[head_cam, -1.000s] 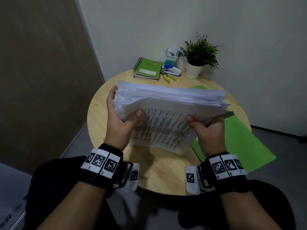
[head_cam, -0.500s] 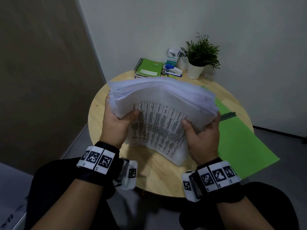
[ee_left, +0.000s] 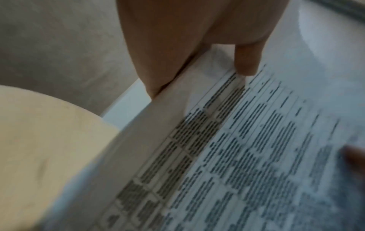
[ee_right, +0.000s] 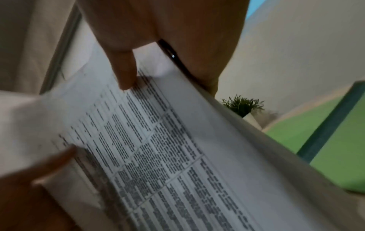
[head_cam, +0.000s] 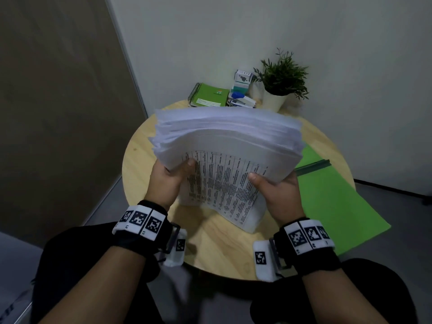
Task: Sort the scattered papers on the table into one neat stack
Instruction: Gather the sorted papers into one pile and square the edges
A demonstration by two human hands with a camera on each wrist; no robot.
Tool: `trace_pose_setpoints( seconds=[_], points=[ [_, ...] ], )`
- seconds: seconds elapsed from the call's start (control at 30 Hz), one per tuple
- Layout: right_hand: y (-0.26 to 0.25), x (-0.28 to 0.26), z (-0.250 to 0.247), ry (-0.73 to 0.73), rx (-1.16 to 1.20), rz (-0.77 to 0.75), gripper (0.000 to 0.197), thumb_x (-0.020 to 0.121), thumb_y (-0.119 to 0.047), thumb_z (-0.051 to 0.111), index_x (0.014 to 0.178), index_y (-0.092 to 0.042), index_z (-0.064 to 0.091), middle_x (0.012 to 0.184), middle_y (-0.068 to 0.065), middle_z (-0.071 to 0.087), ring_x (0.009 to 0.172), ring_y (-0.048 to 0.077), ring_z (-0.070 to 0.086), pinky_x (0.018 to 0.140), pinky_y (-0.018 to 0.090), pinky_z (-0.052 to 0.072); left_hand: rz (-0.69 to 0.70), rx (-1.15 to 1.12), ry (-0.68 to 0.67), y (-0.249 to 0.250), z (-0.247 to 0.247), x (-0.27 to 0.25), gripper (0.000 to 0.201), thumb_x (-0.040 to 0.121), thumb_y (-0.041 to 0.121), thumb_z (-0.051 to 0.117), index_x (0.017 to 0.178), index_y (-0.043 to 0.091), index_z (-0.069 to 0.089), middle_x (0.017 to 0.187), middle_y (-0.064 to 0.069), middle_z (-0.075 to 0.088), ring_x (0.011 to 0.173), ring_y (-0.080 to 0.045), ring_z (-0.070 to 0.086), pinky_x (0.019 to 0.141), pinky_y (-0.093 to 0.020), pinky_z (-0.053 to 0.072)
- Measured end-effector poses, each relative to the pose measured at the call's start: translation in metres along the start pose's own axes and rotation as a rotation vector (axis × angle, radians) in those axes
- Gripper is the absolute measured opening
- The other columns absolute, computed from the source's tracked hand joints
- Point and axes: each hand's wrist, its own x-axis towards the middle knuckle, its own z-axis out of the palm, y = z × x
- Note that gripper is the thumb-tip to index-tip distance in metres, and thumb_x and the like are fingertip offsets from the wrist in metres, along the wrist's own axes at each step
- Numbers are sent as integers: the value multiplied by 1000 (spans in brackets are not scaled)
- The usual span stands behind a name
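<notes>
A thick stack of white papers (head_cam: 229,141) stands on its lower edge above the round wooden table (head_cam: 138,160), tilted toward me, its printed front sheet (head_cam: 222,183) facing me. My left hand (head_cam: 168,176) grips the stack's left side, thumb on the front sheet. My right hand (head_cam: 278,192) grips the right side, thumb on the print too. The top edges of the sheets are fanned and uneven. In the left wrist view the thumb (ee_left: 247,62) presses the printed page (ee_left: 256,156). The right wrist view shows the thumb (ee_right: 126,71) on the page (ee_right: 158,148).
A green folder (head_cam: 332,202) lies on the table's right side, overhanging the edge. At the back stand a green spiral notebook (head_cam: 210,95), a small box (head_cam: 243,80), a stapler (head_cam: 243,100) and a potted plant (head_cam: 280,83). Walls close in behind and left.
The stack has lifted and bowed, its top fanning wider, and both hands have shifted slightly up along its sides. My right thumb has moved further onto the front sheet.
</notes>
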Motion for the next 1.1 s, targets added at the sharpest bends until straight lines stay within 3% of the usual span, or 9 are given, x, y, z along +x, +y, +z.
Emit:
trace_pose_setpoints(
  seconds=[0.1,0.3,0.43,0.53,0.63,0.77,0.83,0.93,1.1],
  points=[
    [-1,4,-3,-2,35,19,74,62,-23,83,123,6,52,111,18,68,102,27,67,86,39,56,9,-26,-49,-1,-1,1,59,80,10,69,134,0,48,115,0,65,102,-1,65,81,-14,49],
    [1,7,-7,40,-26,48,45,65,-6,84,104,5,64,87,-1,74,82,16,70,78,31,56,-35,-38,-75,-6,2,8,63,73,27,74,131,16,50,115,8,67,107,-2,63,84,-16,50],
    [-17,19,1,129,-1,18,28,75,-2,77,100,-7,65,86,-1,70,71,1,66,71,20,54,29,67,35,11,15,15,37,83,36,71,114,19,60,105,6,69,98,-5,65,84,-26,49],
    [-33,25,-2,134,52,-68,29,75,0,77,99,-9,64,84,-11,70,75,0,67,70,16,53,148,30,88,30,19,16,22,84,31,66,103,23,58,95,9,66,87,1,63,76,-18,48],
    [-28,21,-15,-11,55,-33,47,70,-2,79,112,3,58,99,7,71,93,18,69,79,29,57,150,-46,13,21,10,9,43,82,26,73,117,27,48,112,4,62,103,-2,62,83,-18,49],
    [-4,7,-14,-30,-3,97,54,72,5,75,121,8,53,103,13,69,92,21,69,77,32,56,45,-6,-21,-11,7,-6,88,67,59,79,132,9,47,121,-4,63,112,-13,62,90,-28,52],
    [-3,7,-7,43,-7,103,47,75,8,72,120,6,55,100,8,70,91,21,68,81,39,56,47,-7,21,-13,14,-5,77,72,55,76,125,4,52,111,-2,65,102,-8,64,85,-27,53],
    [-15,13,-4,94,-12,33,41,77,9,70,116,4,57,96,5,69,87,17,68,82,35,57,85,-66,88,1,19,1,50,77,40,68,119,18,53,108,0,65,98,-4,64,81,-20,51],
    [-21,13,-15,-39,-28,30,57,70,-1,79,120,5,53,108,17,68,99,23,68,84,35,57,65,-135,-40,-4,7,0,78,71,39,71,137,12,41,125,-11,60,117,-24,59,90,-28,52]
  ],
)
